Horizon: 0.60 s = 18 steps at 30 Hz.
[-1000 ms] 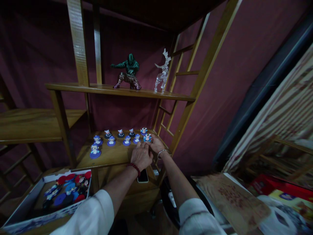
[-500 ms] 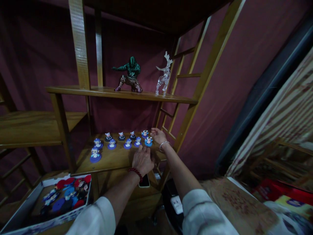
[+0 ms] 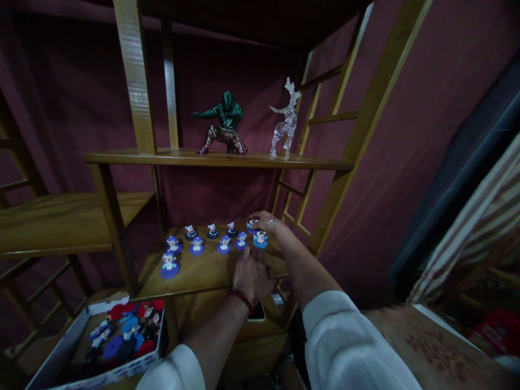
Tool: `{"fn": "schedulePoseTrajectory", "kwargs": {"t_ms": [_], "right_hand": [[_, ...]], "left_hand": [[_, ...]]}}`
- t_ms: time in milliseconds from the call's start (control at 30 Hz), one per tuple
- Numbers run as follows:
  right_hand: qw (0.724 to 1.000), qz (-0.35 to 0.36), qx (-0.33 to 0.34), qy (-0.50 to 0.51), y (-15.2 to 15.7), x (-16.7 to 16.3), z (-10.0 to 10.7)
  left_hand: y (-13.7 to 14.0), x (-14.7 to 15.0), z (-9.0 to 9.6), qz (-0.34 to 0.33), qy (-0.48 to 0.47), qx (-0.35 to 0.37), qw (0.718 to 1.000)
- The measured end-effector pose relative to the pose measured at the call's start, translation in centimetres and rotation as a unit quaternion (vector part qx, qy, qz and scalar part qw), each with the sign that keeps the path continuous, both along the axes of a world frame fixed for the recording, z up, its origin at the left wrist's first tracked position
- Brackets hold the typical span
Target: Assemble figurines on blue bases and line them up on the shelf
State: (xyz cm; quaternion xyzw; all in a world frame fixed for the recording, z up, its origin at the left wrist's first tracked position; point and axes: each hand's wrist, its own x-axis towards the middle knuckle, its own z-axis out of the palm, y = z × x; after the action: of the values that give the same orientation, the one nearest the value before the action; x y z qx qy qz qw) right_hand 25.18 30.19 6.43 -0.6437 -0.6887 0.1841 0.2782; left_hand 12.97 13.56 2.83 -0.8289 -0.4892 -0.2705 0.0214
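Observation:
My right hand [image 3: 265, 220] reaches to the back right of the lower shelf [image 3: 193, 276], its fingers closed around a small figurine [image 3: 252, 225] with a purple-blue base, partly covered by the fingers. Just in front stands a figurine on a light blue base [image 3: 260, 239]. My left hand [image 3: 254, 275] is over the shelf's front edge, holding nothing, fingers stretched toward the figurines. Left of the hands are several purple-based figurines [image 3: 197, 246]. Behind these, dark-based figurines [image 3: 213, 231] form a back row. One purple-based figurine [image 3: 169, 265] stands at the front left.
On the shelf above stand a green crouching statue [image 3: 225, 122] and a clear deer figure [image 3: 285, 124]. An open box [image 3: 93, 374] of jumbled figurines sits low at the left. A phone [image 3: 257, 312] lies below my left hand. Wooden posts [image 3: 111, 216] flank the shelf.
My right hand has moved from beside the back right figurine onto it. My left hand has drawn slightly away from the figurines. The view has shifted, so the shelf appears farther right.

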Motion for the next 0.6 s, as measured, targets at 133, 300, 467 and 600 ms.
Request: {"fn": "schedulePoseTrajectory", "kwargs": {"t_ms": [133,300,467,600], "right_hand": [[0.999,0.005,-0.015,-0.047,0.6,-0.4,0.2],[0.994,0.007,-0.017,-0.112,0.9,-0.8,0.4],[0.99,-0.01,0.001,-0.137,0.8,-1.1,0.9],[0.987,-0.018,0.018,-0.157,0.0,-1.2,2.3]], "left_hand": [[0.1,0.0,0.1,0.001,-0.007,-0.002,1.0],[0.3,0.1,-0.2,0.0,-0.009,-0.005,1.0],[0.6,0.2,-0.6,-0.005,-0.02,0.0,1.0],[0.6,0.2,-0.6,0.001,-0.028,0.01,1.0]]}}
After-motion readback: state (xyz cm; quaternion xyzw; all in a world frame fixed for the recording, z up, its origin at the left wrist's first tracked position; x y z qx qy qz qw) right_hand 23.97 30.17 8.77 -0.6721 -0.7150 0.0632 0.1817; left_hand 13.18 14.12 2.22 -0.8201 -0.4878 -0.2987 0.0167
